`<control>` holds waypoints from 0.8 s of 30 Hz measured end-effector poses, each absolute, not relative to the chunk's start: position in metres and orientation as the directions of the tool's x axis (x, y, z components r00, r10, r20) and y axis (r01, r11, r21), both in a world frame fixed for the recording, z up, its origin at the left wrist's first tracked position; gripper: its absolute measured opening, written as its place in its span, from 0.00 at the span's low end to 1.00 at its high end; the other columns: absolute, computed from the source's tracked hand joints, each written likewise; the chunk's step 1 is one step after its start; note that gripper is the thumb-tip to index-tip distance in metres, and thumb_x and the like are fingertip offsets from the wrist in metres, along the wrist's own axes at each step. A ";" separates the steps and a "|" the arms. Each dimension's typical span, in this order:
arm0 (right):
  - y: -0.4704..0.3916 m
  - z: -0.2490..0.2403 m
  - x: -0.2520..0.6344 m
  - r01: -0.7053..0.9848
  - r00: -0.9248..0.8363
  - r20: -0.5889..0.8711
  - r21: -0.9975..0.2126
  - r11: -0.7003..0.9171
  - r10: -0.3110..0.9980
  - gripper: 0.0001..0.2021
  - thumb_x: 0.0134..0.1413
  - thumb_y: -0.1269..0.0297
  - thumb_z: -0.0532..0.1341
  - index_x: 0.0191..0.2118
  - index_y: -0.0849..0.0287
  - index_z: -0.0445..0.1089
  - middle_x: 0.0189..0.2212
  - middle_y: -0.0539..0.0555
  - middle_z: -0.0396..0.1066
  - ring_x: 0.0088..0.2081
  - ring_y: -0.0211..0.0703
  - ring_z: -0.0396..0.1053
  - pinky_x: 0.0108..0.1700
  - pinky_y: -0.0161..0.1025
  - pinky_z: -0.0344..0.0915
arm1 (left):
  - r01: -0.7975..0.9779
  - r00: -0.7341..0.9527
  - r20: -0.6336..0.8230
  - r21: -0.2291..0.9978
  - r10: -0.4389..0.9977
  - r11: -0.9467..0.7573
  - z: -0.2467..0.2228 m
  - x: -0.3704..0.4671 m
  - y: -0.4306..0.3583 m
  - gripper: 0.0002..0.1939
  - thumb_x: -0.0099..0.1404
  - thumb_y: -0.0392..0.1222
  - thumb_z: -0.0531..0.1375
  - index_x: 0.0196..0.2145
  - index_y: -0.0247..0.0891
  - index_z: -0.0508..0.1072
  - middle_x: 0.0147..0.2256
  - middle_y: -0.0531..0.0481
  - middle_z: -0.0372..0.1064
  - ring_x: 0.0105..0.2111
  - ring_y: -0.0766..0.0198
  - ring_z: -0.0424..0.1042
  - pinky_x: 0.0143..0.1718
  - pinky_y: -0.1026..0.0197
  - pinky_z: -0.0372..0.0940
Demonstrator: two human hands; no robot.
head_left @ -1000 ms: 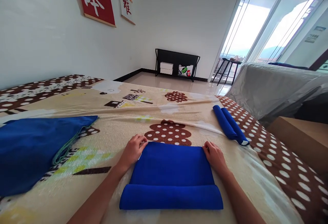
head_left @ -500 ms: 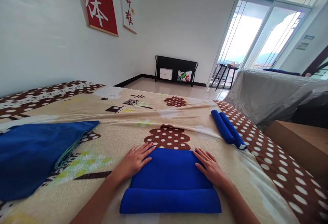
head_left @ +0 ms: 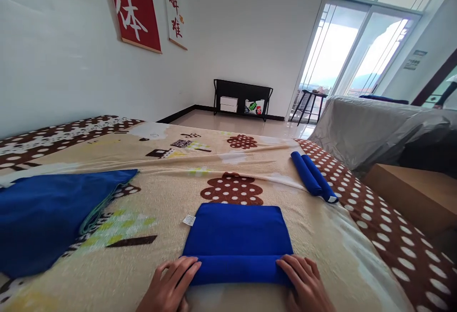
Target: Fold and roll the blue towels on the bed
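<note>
A blue cloth (head_left: 239, 231) lies on the patterned blanket in front of me, its near edge rolled into a thick tube. My left hand (head_left: 173, 281) is wrapped round the left end of that roll, fingertips on top. At the right end, my right hand (head_left: 303, 278) grips the roll in the same way, thumb hidden. A small white tag (head_left: 189, 220) sticks out from the cloth's left edge. Two finished blue rolls (head_left: 314, 176) lie side by side to the right. On the left is a stack of flat blue cloths (head_left: 60, 216).
The blanket (head_left: 171, 188) covers the wide surface. A cardboard box (head_left: 414, 197) and a plastic-covered piece of furniture (head_left: 378, 126) stand at the right. Farther off are a black rack (head_left: 243, 97), a stool (head_left: 310, 105) and glass doors.
Both hands have moved from the cloth's far corners back to the rolled near edge and closed on it. The white tag is now uncovered. The view has shifted slightly.
</note>
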State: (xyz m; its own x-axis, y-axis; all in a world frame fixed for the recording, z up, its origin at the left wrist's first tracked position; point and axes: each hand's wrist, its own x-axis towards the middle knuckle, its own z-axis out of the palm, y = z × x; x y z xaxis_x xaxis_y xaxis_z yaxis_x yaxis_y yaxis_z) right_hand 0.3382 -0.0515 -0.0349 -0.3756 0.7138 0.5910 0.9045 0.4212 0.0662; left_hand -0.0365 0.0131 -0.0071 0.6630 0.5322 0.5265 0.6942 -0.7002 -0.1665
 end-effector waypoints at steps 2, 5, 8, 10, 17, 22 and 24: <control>-0.046 -0.030 0.328 0.937 -0.280 0.604 0.002 0.350 0.746 0.28 0.41 0.76 0.54 0.51 0.52 0.68 0.45 0.48 0.76 0.46 0.43 0.73 0.54 0.43 0.56 | 0.728 0.616 0.563 -0.139 0.551 -0.672 -0.015 -0.028 0.023 0.28 0.56 0.25 0.51 0.52 0.43 0.71 0.46 0.50 0.76 0.46 0.57 0.73 0.51 0.53 0.58; -0.040 -0.016 0.320 0.942 -0.144 0.537 -0.183 0.281 0.831 0.20 0.46 0.77 0.53 0.44 0.52 0.68 0.39 0.47 0.75 0.42 0.42 0.71 0.53 0.45 0.54 | 0.779 0.521 0.576 -0.021 0.630 -0.626 -0.016 -0.021 0.038 0.25 0.56 0.23 0.50 0.47 0.41 0.71 0.40 0.48 0.76 0.43 0.55 0.73 0.51 0.50 0.56; -0.038 -0.012 0.318 0.927 -0.141 0.429 -0.260 0.271 0.892 0.16 0.47 0.77 0.51 0.39 0.53 0.68 0.31 0.47 0.73 0.36 0.42 0.70 0.51 0.45 0.56 | 0.794 0.533 0.439 0.036 0.723 -0.607 -0.006 -0.022 0.043 0.23 0.56 0.24 0.51 0.46 0.40 0.71 0.35 0.49 0.75 0.36 0.56 0.73 0.47 0.50 0.59; -0.037 -0.016 0.312 0.957 -0.103 0.480 -0.192 0.219 0.871 0.16 0.46 0.78 0.50 0.37 0.53 0.68 0.30 0.49 0.73 0.35 0.44 0.70 0.50 0.47 0.57 | 0.816 0.538 0.378 -0.006 0.754 -0.579 -0.002 -0.017 0.041 0.21 0.57 0.24 0.50 0.43 0.41 0.72 0.33 0.50 0.75 0.34 0.56 0.74 0.44 0.50 0.60; -0.020 -0.021 0.247 0.920 -0.330 0.648 0.057 0.389 0.686 0.23 0.57 0.72 0.53 0.58 0.58 0.66 0.55 0.51 0.72 0.54 0.41 0.70 0.57 0.40 0.59 | 0.642 0.678 0.557 -0.132 0.479 -0.755 -0.012 0.062 0.022 0.23 0.62 0.32 0.53 0.55 0.35 0.70 0.50 0.44 0.75 0.50 0.58 0.73 0.53 0.55 0.62; -0.027 -0.031 0.291 0.964 -0.260 0.572 0.108 0.243 0.778 0.25 0.66 0.51 0.54 0.61 0.60 0.65 0.56 0.53 0.71 0.54 0.45 0.72 0.54 0.43 0.64 | 0.748 0.607 0.517 -0.114 0.603 -0.654 -0.027 0.008 0.041 0.26 0.70 0.53 0.54 0.62 0.44 0.64 0.58 0.52 0.69 0.55 0.59 0.71 0.55 0.55 0.61; -0.034 -0.038 0.317 0.980 -0.196 0.595 0.128 0.150 0.780 0.25 0.66 0.49 0.53 0.59 0.61 0.68 0.55 0.55 0.72 0.53 0.48 0.73 0.52 0.45 0.66 | 0.828 0.502 0.568 -0.097 0.652 -0.553 -0.035 -0.027 0.047 0.24 0.70 0.55 0.54 0.59 0.44 0.69 0.56 0.50 0.71 0.53 0.57 0.72 0.58 0.51 0.57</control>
